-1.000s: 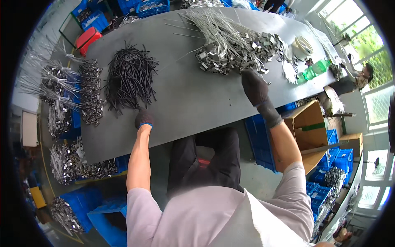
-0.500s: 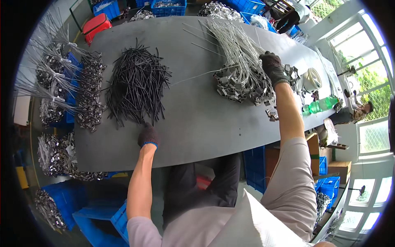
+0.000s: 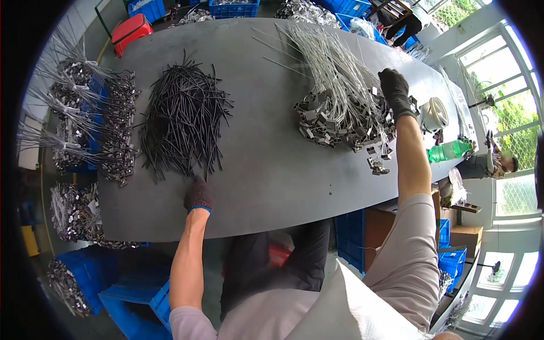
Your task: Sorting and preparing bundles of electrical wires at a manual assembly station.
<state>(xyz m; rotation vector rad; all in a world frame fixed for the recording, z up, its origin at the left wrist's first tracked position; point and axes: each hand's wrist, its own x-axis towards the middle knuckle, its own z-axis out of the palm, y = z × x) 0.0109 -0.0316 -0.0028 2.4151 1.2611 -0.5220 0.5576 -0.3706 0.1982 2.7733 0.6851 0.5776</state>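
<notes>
My left hand (image 3: 199,195), in a dark knit glove with a blue cuff, rests at the near edge of a heap of short black tubes (image 3: 187,119). Its fingers look curled together; what they hold, if anything, is too small to make out. At the right, my right hand (image 3: 395,90), in a dark glove, is closed beside a bundle of thin silvery wires (image 3: 326,56). Whatever lies in its fist is hidden. Square metal clips (image 3: 326,124) cluster at the wires' near ends, and a few clips (image 3: 378,164) lie apart from the rest.
A white tub (image 3: 435,113) and a green plastic bottle (image 3: 449,151) stand right of my right arm. Bundled wires with clips (image 3: 119,130) line the left table edge. A red case (image 3: 131,33) sits at the far left corner. Blue crates (image 3: 136,297) are below the table.
My right hand has moved right, away from the wires, and some clips near it have spread to the right. My left hand stays at the near edge of the black tubes.
</notes>
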